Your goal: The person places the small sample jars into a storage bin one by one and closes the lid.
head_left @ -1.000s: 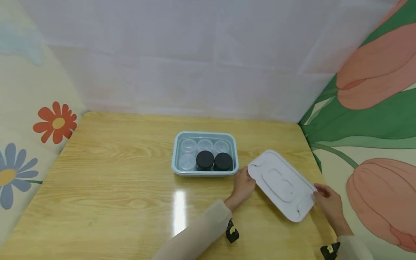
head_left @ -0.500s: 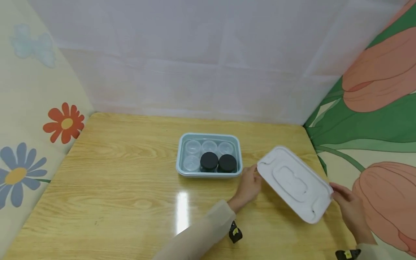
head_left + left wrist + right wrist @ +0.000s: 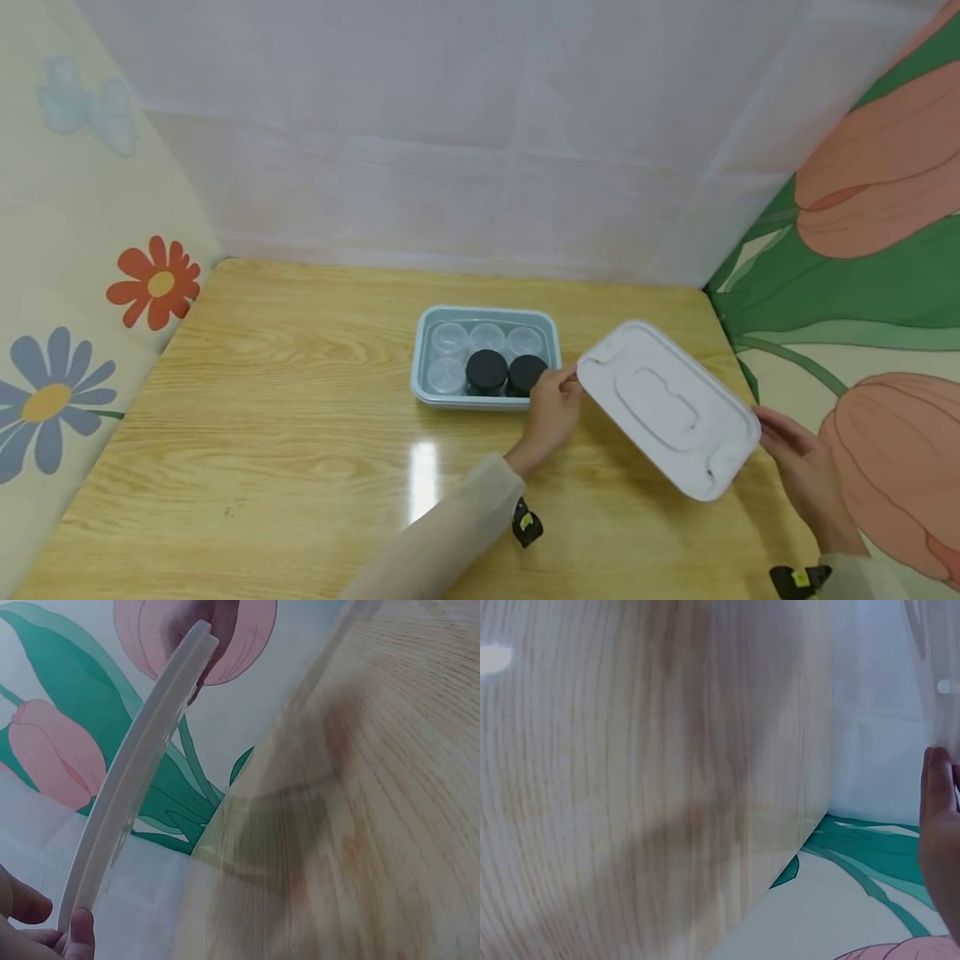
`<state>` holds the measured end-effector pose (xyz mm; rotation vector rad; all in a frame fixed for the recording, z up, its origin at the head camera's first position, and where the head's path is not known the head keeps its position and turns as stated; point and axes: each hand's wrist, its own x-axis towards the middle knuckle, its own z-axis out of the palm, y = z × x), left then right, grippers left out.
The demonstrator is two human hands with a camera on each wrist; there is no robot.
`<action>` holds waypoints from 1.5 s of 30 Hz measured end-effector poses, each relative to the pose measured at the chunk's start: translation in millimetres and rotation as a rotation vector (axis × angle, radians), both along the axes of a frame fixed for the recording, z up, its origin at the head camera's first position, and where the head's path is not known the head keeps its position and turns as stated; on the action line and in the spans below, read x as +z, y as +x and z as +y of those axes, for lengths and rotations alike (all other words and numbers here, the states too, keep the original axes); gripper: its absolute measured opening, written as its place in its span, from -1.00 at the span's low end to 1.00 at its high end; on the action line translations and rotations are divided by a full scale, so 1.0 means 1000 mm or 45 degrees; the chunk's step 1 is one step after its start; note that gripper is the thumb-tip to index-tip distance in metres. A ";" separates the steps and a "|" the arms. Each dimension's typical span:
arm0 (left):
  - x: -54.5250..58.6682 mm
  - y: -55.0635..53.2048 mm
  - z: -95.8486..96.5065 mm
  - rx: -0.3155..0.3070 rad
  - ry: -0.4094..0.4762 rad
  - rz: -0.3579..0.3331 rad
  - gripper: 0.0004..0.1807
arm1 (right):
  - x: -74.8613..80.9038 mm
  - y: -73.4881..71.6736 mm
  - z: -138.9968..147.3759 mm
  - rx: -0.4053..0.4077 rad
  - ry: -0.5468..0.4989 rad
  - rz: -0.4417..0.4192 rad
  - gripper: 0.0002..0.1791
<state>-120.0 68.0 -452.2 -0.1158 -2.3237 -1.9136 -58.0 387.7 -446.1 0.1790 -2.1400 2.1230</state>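
A white rectangular plastic lid [image 3: 667, 408] is held tilted above the right side of the table, its far-left corner near the box. My left hand [image 3: 553, 412] pinches the lid's left end between thumb and fingers, as the left wrist view also shows at the lid's edge [image 3: 127, 795]. At the opposite end, my right hand [image 3: 802, 471] grips the lid's right edge; in the right wrist view its fingers [image 3: 937, 787] lie against the lid. Just left of the lid sits a light blue box [image 3: 420, 392], holding several clear round containers [image 3: 447, 375] and two black-capped jars [image 3: 487, 372].
The wooden table [image 3: 285, 433] spreads around the box and reflects a bright streak of light. Behind it hangs a white cloth [image 3: 420, 150]. Flower-printed walls stand at the left [image 3: 60, 250] and right [image 3: 885, 317] sides.
Both hands lift the lid off the table area and carry it slightly up, then back left toward the box. The view has shifted a little; the box and its contents stay put.
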 end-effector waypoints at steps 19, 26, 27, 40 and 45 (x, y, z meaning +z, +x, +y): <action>-0.001 -0.010 -0.050 0.070 -0.064 0.170 -0.65 | 0.010 -0.026 -0.045 0.105 -0.110 0.066 -0.54; 0.000 -0.011 -0.069 0.082 -0.085 0.254 -0.59 | 0.015 -0.034 -0.065 0.092 -0.129 0.061 -0.56; -0.001 -0.010 -0.072 0.089 -0.097 0.278 -0.58 | 0.016 -0.035 -0.067 0.095 -0.126 0.065 -0.56; 0.001 -0.007 -0.114 0.227 -0.282 0.608 -0.61 | 0.011 -0.049 -0.098 0.092 0.040 0.021 -0.56; 0.003 -0.005 -0.129 0.236 -0.284 0.682 -0.62 | 0.010 -0.052 -0.110 0.129 -0.016 0.052 -0.57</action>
